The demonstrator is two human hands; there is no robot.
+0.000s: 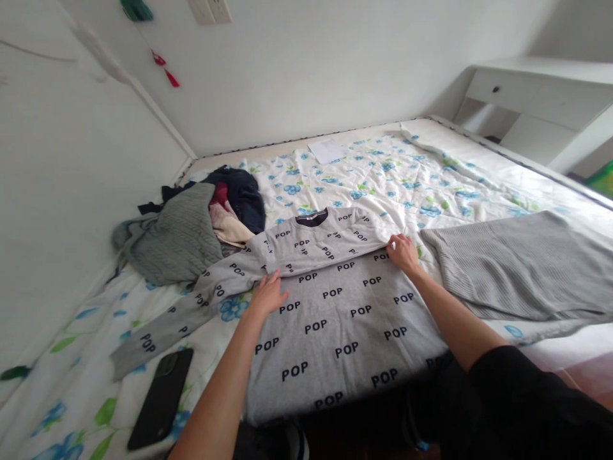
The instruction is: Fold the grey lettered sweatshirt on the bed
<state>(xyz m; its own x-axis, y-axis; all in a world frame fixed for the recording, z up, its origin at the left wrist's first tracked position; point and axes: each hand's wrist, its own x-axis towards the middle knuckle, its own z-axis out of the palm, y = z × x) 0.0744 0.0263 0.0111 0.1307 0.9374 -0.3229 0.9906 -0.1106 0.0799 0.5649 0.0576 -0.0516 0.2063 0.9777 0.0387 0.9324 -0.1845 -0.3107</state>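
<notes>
Grey jersey printed all over with dark "POP" lettering, the sweatshirt [330, 306] lay flat on the floral bedsheet [407, 172] in front of the person, its collar pointing toward the far wall. One sleeve had already been folded across the chest in a band; the other sleeve [167, 326] trailed out to the left, not yet brought in, so by my reckoning the folding was only begun. The left hand [268, 294] rested flat on the cloth near that sleeve's shoulder, fingers spread and holding nothing. The right hand [403, 252] pressed at the folded sleeve's end, fingers narrow and curled; whether they pinched fabric I could not tell. A black phone [160, 396] lay nearby, a grey knit [517, 268] to the right, heaped clothes [201, 223] behind.
</notes>
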